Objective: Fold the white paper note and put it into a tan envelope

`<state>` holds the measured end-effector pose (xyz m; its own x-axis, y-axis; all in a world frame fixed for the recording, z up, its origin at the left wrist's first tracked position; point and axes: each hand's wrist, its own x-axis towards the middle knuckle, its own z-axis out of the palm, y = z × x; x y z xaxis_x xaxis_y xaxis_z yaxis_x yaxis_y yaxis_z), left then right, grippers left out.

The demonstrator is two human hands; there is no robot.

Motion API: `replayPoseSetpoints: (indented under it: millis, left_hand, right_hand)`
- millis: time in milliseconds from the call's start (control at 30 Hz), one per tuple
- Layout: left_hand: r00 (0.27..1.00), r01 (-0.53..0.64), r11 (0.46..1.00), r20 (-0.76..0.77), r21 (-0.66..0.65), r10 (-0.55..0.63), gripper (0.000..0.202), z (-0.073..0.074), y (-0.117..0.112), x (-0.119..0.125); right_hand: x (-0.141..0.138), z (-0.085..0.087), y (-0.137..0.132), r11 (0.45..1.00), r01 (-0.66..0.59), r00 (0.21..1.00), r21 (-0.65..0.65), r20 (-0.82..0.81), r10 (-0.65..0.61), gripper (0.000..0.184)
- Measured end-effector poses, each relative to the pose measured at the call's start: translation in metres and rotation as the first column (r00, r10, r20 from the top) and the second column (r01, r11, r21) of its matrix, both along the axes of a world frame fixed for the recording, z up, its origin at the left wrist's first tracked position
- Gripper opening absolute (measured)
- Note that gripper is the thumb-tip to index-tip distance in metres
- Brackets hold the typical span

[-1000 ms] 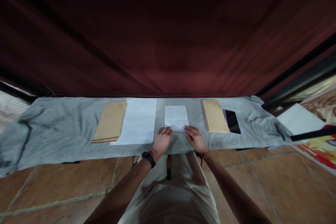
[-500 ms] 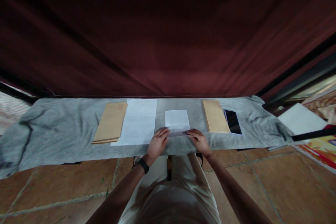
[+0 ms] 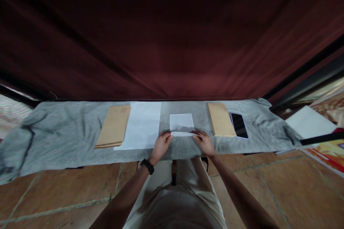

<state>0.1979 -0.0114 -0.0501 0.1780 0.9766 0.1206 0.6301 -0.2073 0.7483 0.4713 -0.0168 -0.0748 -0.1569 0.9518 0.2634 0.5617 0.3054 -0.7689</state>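
– Between the two hands, what lies there?
– Folded white sheet [image 3: 182,123], flat on the grey cloth [image 3: 67,132], with its near edge raised a little. Left hand [image 3: 161,144] pinches the near left corner, right hand [image 3: 205,143] the near right corner. Fingers are curled tight on the paper; thumbs not clearly seen
– Outward from the left hand's hold?
– Larger white sheet [image 3: 141,125], just beside it. Past that, a brown envelope stack [image 3: 114,127] touching the sheet. Black wristband [image 3: 147,166] on the left wrist
– Outward from the right hand's hold?
– Second brown envelope [image 3: 220,119], near. Dark phone [image 3: 239,125] just beyond it, edges touching. Dark red curtain [image 3: 172,43] behind everything
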Motion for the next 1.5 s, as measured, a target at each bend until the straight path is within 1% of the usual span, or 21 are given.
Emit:
replayPoseSetpoints:
  millis: [167,300,367,500,567,667,767,900,1000,1100,1200,1267,1367,1500]
  left_hand:
    - [0.998,-0.065,0.998,0.014,-0.027,0.065,0.020,0.001,-0.006,0.002]
    - [0.994,-0.092,0.994,0.057,-0.055,0.095,0.019,0.001,-0.011,0.004]
    - [0.990,-0.115,0.992,0.078,-0.057,0.119,0.020,0.001,-0.011,0.006]
    - [0.980,-0.171,0.983,0.089,-0.073,0.177,0.023,0.005,-0.007,0.011]
    - [0.978,-0.196,0.977,0.057,-0.086,0.201,0.024,0.007,-0.003,0.014]
    - [0.969,-0.246,0.960,-0.060,-0.132,0.240,0.025,0.010,0.003,0.020]
    - [0.947,-0.300,0.938,-0.171,-0.171,0.272,0.028,0.013,0.011,0.024]
    - [0.921,-0.348,0.916,-0.254,-0.197,0.296,0.027,0.018,0.020,0.027]
    - [0.900,-0.373,0.900,-0.322,-0.225,0.292,0.027,0.023,0.028,0.029]
    - [0.878,-0.396,0.881,-0.386,-0.257,0.282,0.027,0.028,0.035,0.032]
    - [0.855,-0.420,0.866,-0.440,-0.273,0.276,0.029,0.033,0.040,0.034]
    - [0.841,-0.430,0.861,-0.467,-0.273,0.272,0.031,0.035,0.042,0.036]
    - [0.832,-0.433,0.857,-0.491,-0.279,0.260,0.032,0.037,0.044,0.037]
    - [0.825,-0.428,0.859,-0.509,-0.280,0.245,0.033,0.039,0.046,0.037]
  right_hand:
    - [-0.003,-0.006,0.001,0.992,0.124,0.990,0.034,0.063,-0.126,0.037]
    - [-0.002,-0.010,-0.001,0.987,0.152,0.983,0.059,0.091,-0.157,0.047]
    - [-0.003,-0.009,0.000,0.986,0.160,0.983,0.047,0.084,-0.163,0.046]
    - [-0.008,-0.003,0.004,0.985,0.170,0.984,-0.029,0.053,-0.169,0.038]
    - [-0.011,-0.001,0.008,0.983,0.179,0.982,-0.049,0.064,-0.176,0.037]
    - [-0.015,-0.002,0.014,0.973,0.228,0.967,-0.042,0.126,-0.221,0.035]
    - [-0.018,-0.004,0.020,0.957,0.290,0.937,-0.023,0.209,-0.279,0.030]
    - [-0.022,-0.003,0.029,0.941,0.338,0.897,-0.027,0.313,-0.313,0.026]
    - [-0.025,0.000,0.035,0.936,0.350,0.878,-0.050,0.366,-0.308,0.024]
    - [-0.028,0.005,0.041,0.920,0.377,0.849,-0.108,0.437,-0.296,0.023]
    - [-0.029,0.012,0.048,0.901,0.392,0.821,-0.184,0.512,-0.253,0.025]
    - [-0.029,0.017,0.051,0.895,0.393,0.810,-0.212,0.541,-0.227,0.025]
    - [-0.028,0.020,0.057,0.893,0.398,0.802,-0.210,0.553,-0.227,0.027]
    - [-0.029,0.022,0.061,0.902,0.395,0.785,-0.174,0.574,-0.233,0.028]
